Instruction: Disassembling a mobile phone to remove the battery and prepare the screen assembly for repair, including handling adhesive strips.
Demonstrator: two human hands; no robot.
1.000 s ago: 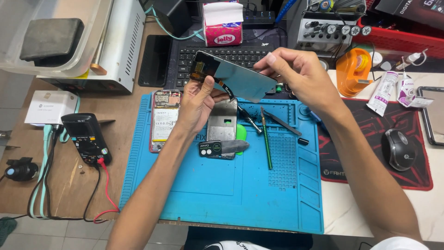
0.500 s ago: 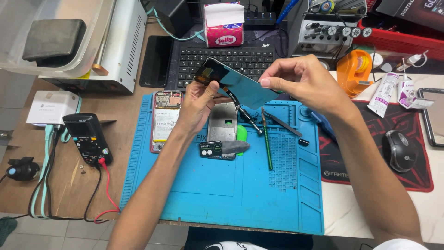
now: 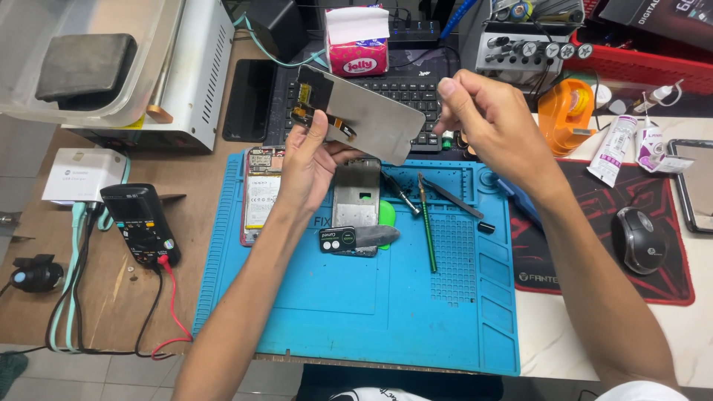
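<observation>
Above the blue work mat (image 3: 312, 312), we are holding a phone screen panel (image 3: 371, 111) up in the air, tilted, with its grey back side facing us. Our left hand (image 3: 308, 167) is grasping the panel at its lower left edge, the thumb pressing on the small dark strip with the gold-coloured connector there. Our right hand (image 3: 494, 122) is hovering at the panel's right end with fingers curled loosely and the index finger and thumb pinched near the corner; we cannot tell whether they are actually touching the panel or gripping something small.

Below the panel, a grey phone frame (image 3: 356, 197) is lying on the mat, with a small dark camera cover piece (image 3: 338, 239) resting against its lower end. Just left of the frame, an opened phone body (image 3: 260, 194) is showing its white battery. Right of the frame, a green-handled tool (image 3: 427, 223) and black tweezers (image 3: 453, 199) are lying side by side. A black keyboard (image 3: 416, 93) is sitting behind the mat, and a pink tissue box (image 3: 358, 44) is standing beyond it. A black multimeter (image 3: 141, 223) with a red lead is resting on the wooden table to the left, and a dark mouse (image 3: 640, 239) is sitting on the pad to the right.
</observation>
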